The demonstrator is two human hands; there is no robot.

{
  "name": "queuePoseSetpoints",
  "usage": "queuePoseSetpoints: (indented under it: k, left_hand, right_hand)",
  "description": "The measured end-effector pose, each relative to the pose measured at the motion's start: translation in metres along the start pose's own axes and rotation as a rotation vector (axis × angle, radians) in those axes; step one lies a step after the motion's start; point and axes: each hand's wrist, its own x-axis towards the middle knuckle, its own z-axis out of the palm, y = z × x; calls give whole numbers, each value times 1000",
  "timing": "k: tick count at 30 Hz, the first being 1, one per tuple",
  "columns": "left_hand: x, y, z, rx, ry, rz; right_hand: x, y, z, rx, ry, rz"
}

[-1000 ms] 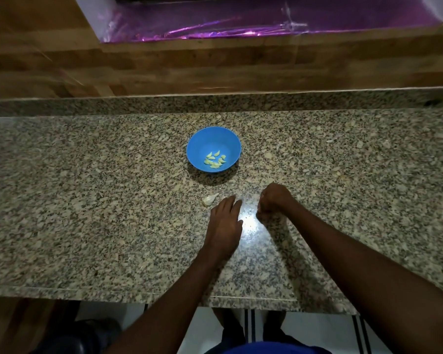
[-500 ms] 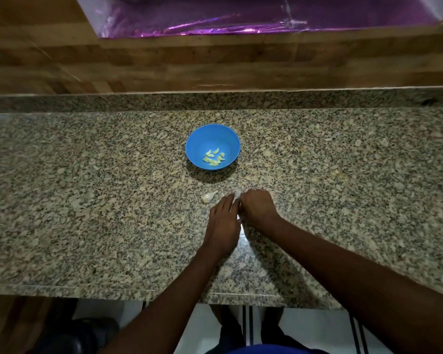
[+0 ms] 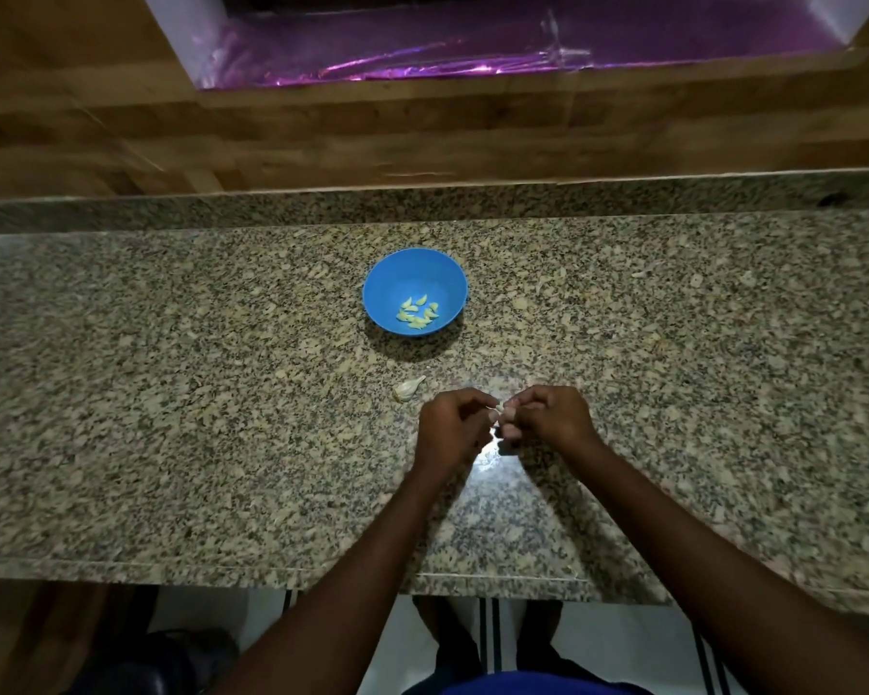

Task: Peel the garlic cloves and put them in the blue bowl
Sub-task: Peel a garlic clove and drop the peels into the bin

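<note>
Both hands meet just above the counter (image 3: 171, 393): the left hand (image 3: 450, 426) and right hand (image 3: 548, 418) pinch a small garlic clove (image 3: 498, 407) between fingertips. Best to nick one end and strip the skin away. An unpeeled clove (image 3: 408, 388) lies at ten o'clock; the blue bowl (image 3: 397, 273), at twelve, holds peeled cloves (image 3: 417, 312).

head camera, looking steeply down, close above granite counter (image 3: 171, 393)
</note>
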Motion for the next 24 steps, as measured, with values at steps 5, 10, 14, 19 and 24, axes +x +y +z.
queuePoseSetpoints:
  k: [5, 10, 14, 19, 24]
  left_hand:
    - [-2, 15, -2, -187, -29, -140]
    - [1, 22, -1, -272, -45, -269]
    - [2, 25, 5, -426, -10, -472]
    - [5, 26, 9, -493, 14, -551]
    - [-1, 22, 6, -276, 63, -274]
  right_hand:
    - [-4, -3, -3, 20, -32, -20]
    - [0, -3, 0, -294, 87, -176]
    - [-5, 5, 9, -730, 229, -499]
    - [-6, 17, 15, -772, 302, -627]
    - [2, -3, 9, -51, 68, 30]
